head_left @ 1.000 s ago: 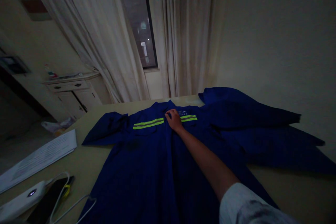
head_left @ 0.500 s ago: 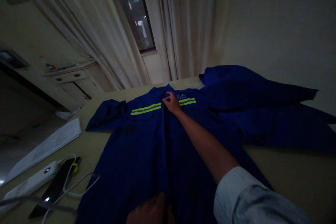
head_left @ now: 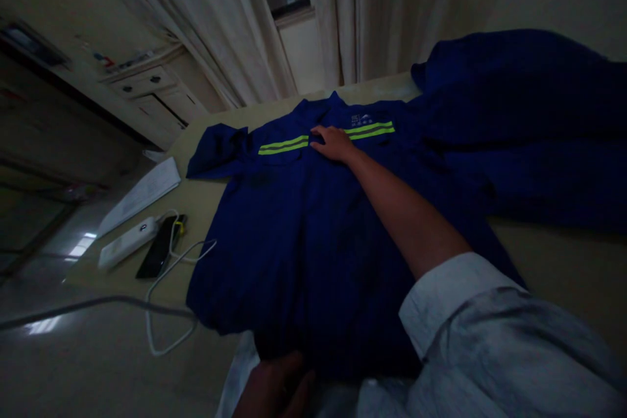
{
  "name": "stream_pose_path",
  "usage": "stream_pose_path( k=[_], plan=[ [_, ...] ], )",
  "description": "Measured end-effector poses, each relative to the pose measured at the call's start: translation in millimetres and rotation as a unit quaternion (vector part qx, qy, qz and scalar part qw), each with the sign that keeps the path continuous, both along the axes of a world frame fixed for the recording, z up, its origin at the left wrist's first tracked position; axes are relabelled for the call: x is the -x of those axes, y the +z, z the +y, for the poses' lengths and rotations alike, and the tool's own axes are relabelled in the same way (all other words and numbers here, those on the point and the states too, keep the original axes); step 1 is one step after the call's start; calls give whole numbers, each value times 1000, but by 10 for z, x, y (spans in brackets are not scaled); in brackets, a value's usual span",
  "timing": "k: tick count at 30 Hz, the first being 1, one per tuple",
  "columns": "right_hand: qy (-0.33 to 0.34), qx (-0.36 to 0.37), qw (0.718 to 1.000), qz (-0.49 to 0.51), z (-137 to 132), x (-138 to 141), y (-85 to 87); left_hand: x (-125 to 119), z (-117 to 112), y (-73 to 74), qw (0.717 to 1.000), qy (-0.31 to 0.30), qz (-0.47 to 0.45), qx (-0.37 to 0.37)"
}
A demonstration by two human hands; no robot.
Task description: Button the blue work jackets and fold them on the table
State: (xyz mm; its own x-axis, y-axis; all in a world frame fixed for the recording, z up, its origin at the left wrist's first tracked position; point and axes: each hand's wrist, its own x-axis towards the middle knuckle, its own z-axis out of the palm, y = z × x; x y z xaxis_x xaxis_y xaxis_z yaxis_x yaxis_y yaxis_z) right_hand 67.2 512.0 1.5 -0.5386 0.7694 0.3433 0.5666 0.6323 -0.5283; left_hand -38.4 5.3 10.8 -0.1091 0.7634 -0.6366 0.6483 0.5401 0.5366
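Note:
A dark blue work jacket (head_left: 274,228) lies front up and spread out, with yellow-green reflective strips across the chest and a small white logo. My right hand (head_left: 333,144) rests on its chest beside the front opening, between the two strips. Its thumb and fingers are spread and nothing is held in them. Close to the bottom hem, at the lower edge of the view, is my left hand (head_left: 274,386). It is dark there, but its thumb and fingers look apart, with no cloth visible between them.
On the table (head_left: 553,261), left of the jacket, are a white power strip (head_left: 128,241), a black phone-like slab (head_left: 160,249), a white cable (head_left: 169,268) and papers (head_left: 142,192). Curtains (head_left: 206,19) and a cabinet (head_left: 151,88) stand behind.
My right hand has loosened from a pinch at the front edge to spread fingers. My left hand has come off the front edge near the hem. The view has tilted down.

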Motion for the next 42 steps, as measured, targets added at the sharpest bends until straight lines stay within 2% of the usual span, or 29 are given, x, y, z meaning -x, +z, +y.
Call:
stream_pose_path(
  k=[3, 6, 9, 11, 13, 17, 23, 28, 33, 38, 42],
  plan=[
    [4, 1, 1000, 13, 43, 8, -32, 35, -194, -80, 980, 179, -86, 10],
    [4, 0, 1000, 23, 44, 5, -33, 18, -212, -185, 933, 260, -241, 63],
    [2, 2, 1000, 21, 24, -3, -13, -61, -176, -294, 866, 361, -345, 33],
    [3, 4, 1000, 18, 11, -7, 1, -91, -187, -353, 837, 401, -372, 24],
    [3, 5, 1000, 16, 1, -9, 13, -75, -221, -393, 845, 398, -356, 41],
    [-2, 6, 1000, 6, -14, -7, 24, 12, -266, -389, 888, 346, -296, 60],
    [-2, 5, 1000, 1, -11, -9, 14, 4, -216, -271, 899, 333, -278, 67],
    [-2, 7, 1000, 3, -10, -12, 17, -28, -175, -215, 891, 357, -273, 71],
    [-2, 14, 1000, -1, -18, -11, 29, -93, -210, -245, 885, 389, -251, 45],
    [-5, 14, 1000, 3, -23, -11, 26, -179, -248, -285, 853, 431, -294, 10],
    [-8, 14, 1000, 2, -24, -13, 29, -199, -243, -254, 866, 418, -276, 5]
  ],
)
